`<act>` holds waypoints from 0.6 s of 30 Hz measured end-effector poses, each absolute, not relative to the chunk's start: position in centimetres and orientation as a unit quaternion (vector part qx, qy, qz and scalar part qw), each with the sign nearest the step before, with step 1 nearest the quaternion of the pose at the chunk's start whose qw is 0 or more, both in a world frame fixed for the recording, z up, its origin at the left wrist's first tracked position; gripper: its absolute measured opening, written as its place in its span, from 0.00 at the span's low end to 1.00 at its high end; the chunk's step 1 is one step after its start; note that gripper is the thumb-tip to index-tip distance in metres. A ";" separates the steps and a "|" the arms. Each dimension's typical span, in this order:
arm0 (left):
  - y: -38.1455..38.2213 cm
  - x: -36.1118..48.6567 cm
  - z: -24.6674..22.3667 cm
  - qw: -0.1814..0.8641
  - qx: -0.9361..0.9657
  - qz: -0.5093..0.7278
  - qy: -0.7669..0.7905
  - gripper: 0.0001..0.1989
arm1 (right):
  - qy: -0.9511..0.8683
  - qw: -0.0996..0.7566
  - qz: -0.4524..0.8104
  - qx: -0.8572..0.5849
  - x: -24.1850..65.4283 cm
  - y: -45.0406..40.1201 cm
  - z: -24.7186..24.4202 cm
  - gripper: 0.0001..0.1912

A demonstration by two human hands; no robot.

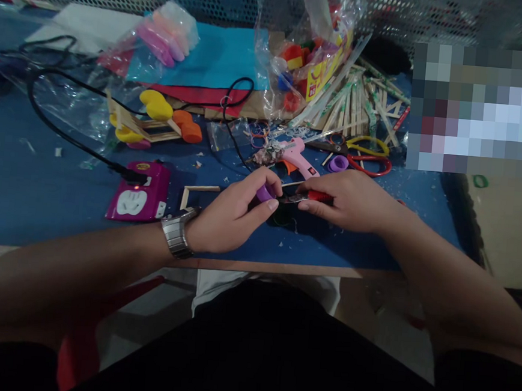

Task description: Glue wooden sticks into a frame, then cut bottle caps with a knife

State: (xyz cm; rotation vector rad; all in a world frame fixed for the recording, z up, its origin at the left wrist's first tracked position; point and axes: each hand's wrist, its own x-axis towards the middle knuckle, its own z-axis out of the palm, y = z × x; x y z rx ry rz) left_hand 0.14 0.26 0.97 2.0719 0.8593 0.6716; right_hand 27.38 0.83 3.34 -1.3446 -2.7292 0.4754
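Note:
In the middle of the table, my left hand (232, 214) pinches a small purple bottle cap or ring (266, 193) between thumb and fingers. My right hand (355, 203) is wrapped round red-handled pliers (308, 197), whose metal jaws point left and meet the purple piece at its right edge. Whether the jaws bite into it is too dark to tell. Just beyond both hands lies a pink hot glue gun (298, 156). A wooden stick frame (188, 196), partly covered by my left hand, rests flat to the left.
A purple power socket (139, 195) with a black cable stands at left. Behind it is a stick model with yellow and orange caps (158, 121). Further back are scissors (368, 150), another purple ring (338, 163), wooden sticks (349, 106) and a bag of caps (298, 72). A cardboard box (511, 227) sits right.

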 end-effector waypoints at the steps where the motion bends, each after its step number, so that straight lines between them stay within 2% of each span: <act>1: 0.2 0.1 1.0 0.391 0.814 0.265 0.338 0.05 | -0.885 0.030 0.153 -0.439 27.4 0.8 3.4 0.32; 18: 0.2 0.3 1.0 0.392 0.807 0.270 0.349 0.09 | -0.882 0.033 0.167 -0.439 27.3 0.9 3.4 0.30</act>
